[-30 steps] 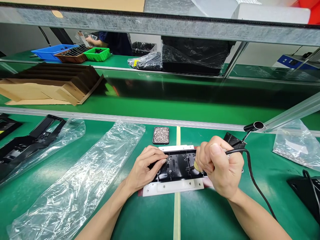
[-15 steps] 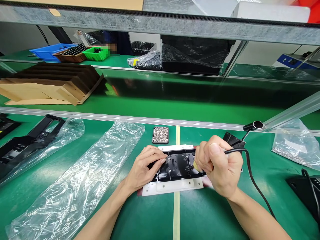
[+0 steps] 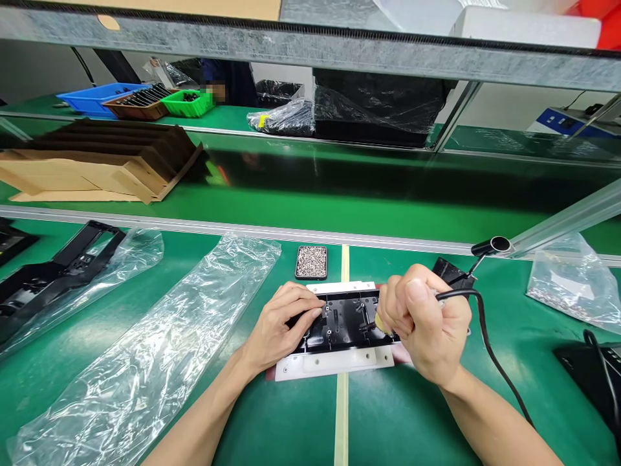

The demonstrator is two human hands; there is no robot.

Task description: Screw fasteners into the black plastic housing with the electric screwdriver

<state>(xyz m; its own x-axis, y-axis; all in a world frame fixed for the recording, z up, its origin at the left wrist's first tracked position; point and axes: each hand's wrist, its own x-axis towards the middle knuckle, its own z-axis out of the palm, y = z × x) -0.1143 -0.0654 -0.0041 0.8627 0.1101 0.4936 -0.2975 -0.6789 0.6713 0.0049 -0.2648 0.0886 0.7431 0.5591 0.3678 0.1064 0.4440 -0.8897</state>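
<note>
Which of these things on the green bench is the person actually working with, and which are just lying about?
In use:
left hand steadying the black plastic panel
white flat fixture under it
right hand gripping a corded black driver tool
small tray of silvery screws

Lying about:
long clear plastic bag
brown cardboard dividers
blue bin

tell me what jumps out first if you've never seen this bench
Front and centre, two bare hands work over a black plastic part seated in a white fixture: the left hand presses its left end, the right hand grips a corded tool. A long crinkled clear bag sprawls to the left, and a small tray of screws lies just behind the part.
</note>
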